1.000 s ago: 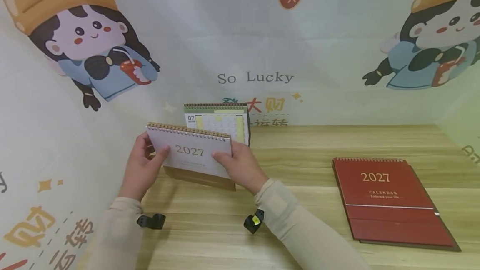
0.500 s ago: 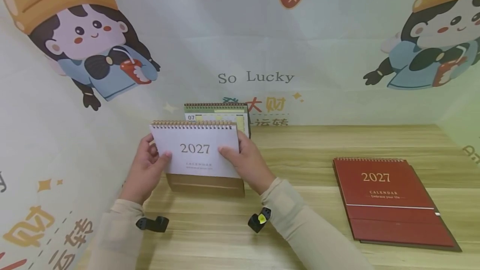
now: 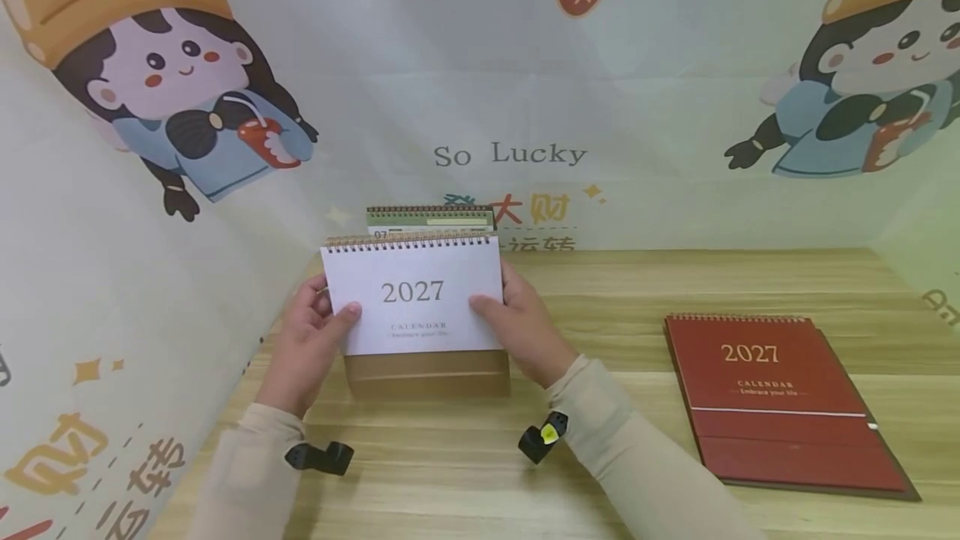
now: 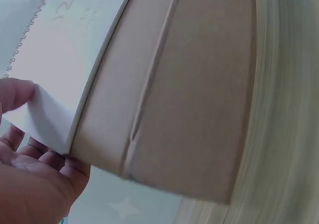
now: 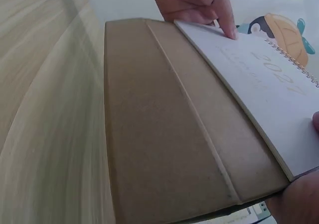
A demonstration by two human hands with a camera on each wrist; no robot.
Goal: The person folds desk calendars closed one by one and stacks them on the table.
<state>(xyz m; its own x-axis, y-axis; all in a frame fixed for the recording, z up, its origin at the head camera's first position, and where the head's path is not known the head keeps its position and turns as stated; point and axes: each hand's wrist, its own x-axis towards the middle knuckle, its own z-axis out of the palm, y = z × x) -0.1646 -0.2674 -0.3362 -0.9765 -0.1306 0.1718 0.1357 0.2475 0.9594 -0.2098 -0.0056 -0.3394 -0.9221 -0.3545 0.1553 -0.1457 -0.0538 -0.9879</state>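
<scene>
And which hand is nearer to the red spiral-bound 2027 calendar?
Right. The right hand grips the right edge of the white spiral-bound calendar, left of the red calendar; the left hand grips the white calendar's opposite edge, farther away.

Open lane right of centre, blocked straight ahead
Bare wood-grain tabletop (image 3: 615, 315) lies between the right hand (image 3: 531, 327) and the red 2027 calendar (image 3: 772, 402); the white 2027 desk calendar (image 3: 416, 311) blocks the front of the green-topped calendar (image 3: 431, 218), and the printed backdrop (image 3: 660, 98) closes the rear.
</scene>
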